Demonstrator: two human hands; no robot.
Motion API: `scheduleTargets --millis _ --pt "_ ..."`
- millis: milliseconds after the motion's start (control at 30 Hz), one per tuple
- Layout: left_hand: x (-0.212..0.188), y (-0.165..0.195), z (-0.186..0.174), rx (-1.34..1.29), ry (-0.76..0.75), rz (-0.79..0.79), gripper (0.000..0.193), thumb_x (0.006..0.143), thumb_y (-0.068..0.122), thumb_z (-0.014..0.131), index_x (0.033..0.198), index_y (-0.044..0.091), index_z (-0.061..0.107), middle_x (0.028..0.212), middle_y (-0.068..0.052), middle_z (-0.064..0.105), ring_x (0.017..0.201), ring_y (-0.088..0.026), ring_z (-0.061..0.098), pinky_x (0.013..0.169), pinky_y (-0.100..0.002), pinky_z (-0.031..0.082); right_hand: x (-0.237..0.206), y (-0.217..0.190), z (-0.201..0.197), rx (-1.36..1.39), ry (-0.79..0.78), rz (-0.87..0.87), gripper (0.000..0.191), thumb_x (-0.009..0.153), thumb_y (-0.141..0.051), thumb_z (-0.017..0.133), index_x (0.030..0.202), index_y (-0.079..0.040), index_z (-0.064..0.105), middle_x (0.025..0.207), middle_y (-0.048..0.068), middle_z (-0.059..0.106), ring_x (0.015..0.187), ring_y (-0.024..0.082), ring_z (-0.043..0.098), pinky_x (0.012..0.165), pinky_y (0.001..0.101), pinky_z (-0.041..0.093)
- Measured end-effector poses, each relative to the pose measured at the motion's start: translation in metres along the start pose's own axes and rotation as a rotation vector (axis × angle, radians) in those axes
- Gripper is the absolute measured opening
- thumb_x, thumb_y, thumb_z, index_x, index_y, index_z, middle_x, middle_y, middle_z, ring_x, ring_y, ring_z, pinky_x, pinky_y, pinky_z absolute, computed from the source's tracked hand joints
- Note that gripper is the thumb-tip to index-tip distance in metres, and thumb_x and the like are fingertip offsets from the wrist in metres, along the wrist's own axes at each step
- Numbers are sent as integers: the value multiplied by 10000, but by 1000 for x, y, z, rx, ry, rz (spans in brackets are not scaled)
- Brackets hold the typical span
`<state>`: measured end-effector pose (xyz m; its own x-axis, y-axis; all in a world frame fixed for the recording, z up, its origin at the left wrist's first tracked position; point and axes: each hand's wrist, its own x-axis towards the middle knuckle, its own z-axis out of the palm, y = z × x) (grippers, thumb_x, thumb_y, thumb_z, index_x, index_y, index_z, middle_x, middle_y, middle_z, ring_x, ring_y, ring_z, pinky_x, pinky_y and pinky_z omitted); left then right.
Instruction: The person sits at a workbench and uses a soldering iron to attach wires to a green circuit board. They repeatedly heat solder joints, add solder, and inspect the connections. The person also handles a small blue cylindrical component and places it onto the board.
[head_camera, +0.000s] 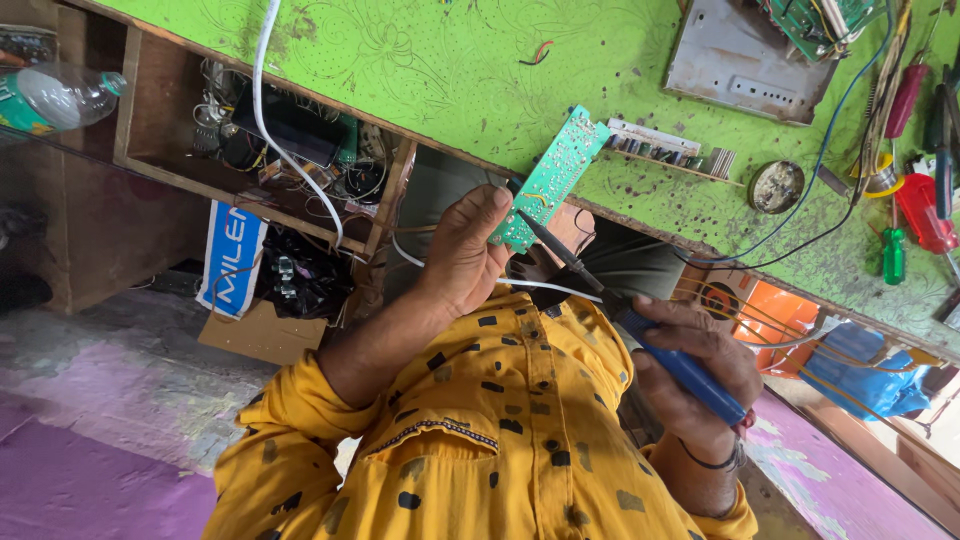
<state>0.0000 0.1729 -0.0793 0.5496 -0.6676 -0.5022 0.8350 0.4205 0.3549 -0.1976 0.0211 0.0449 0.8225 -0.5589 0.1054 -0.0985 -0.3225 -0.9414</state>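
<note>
The left hand (462, 255) is closed on a green circuit board (552, 175). The thumb and fingers pinch its lower end, and the rest of the board stands up and away from the palm, with the solder side turned to the camera. The right hand (690, 370) is wrapped tightly around the blue handle of a soldering iron (565, 255). The thin dark shaft runs from this fist up towards the board, and its tip lies at the lower part of the board, just beside the left thumb. It is not possible to tell if the tip really touches a joint.

It seems that the step in hand is work on one solder point of the held board. A next move would call for a steady board and a small, exact movement of the tip, because the thumb is very near to the hot end.

Behind both hands is a green table (450, 70). Beyond the board lies a strip of small parts (660, 140), and further to the right side a round tin (776, 186) and some screwdrivers (920, 210). To the left, a white cable (290, 150) hangs over a wooden shelf (150, 160) full of wires.
</note>
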Motion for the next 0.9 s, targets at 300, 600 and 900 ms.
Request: scheduleTargets --millis 300,600,900 --pt "-4 4 9 21 61 -15 210 1009 288 645 1029 82 678 986 -26 735 922 -131 713 839 -330 597 -15 14 10 50 165 -43 285 924 -174 806 1027 19 623 1153 280 715 1080 285 740 993 360 588" --pt "-2 -1 6 -83 132 7 184 1059 256 644 1015 78 667 986 -38 726 905 -125 706 819 -278 573 -18 24 18 83 140 -20 321 935 -225 817 1027 17 627 1191 274 721 1076 288 747 974 347 589" --pt "-2 -6 5 -92 105 18 229 1054 275 624 1039 55 685 988 -48 732 909 -133 707 829 -288 576 -18 27 16 74 106 29 289 953 -225 811 1039 -16 632 1166 230 725 1069 235 726 968 311 571"
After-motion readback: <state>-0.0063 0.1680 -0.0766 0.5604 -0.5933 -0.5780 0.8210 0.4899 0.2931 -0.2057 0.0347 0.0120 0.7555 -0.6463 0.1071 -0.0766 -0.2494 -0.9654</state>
